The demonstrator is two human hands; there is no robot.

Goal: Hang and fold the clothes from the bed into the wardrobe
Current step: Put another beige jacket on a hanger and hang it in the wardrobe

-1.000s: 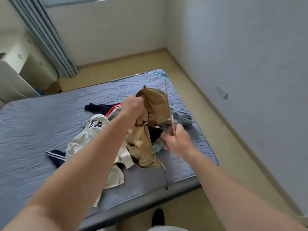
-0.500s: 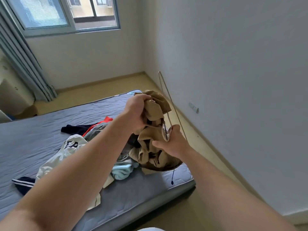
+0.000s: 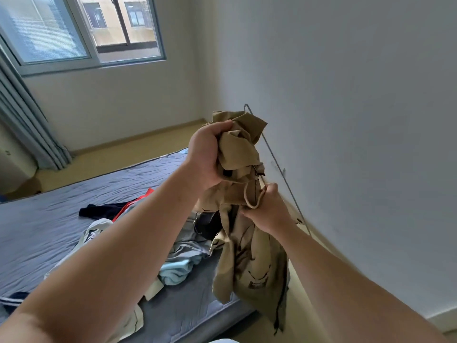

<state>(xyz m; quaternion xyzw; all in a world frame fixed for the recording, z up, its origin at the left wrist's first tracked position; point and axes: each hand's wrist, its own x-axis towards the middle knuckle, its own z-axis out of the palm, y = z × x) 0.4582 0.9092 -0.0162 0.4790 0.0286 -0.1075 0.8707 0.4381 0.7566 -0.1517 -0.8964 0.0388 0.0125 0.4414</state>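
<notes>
A white wall (image 3: 346, 120) fills the right side, and a bed (image 3: 49, 219) with a grey-blue cover lies at the left, under a window (image 3: 81, 28) with a grey curtain (image 3: 24, 125) beside it. The khaki jacket (image 3: 249, 263) is in the air over the near right corner of the bed and hangs down crumpled. Other clothes (image 3: 178, 266) lie in a pile on the bed behind it. The left hand (image 3: 210, 154) grips the bunched top of the jacket in a closed fist. The right hand (image 3: 269, 209), lower, pinches a fold of the jacket with curled fingers. A thin wire hanger (image 3: 278, 169) runs slanted behind the jacket and the right hand; if this hand holds it too, I cannot tell.
</notes>
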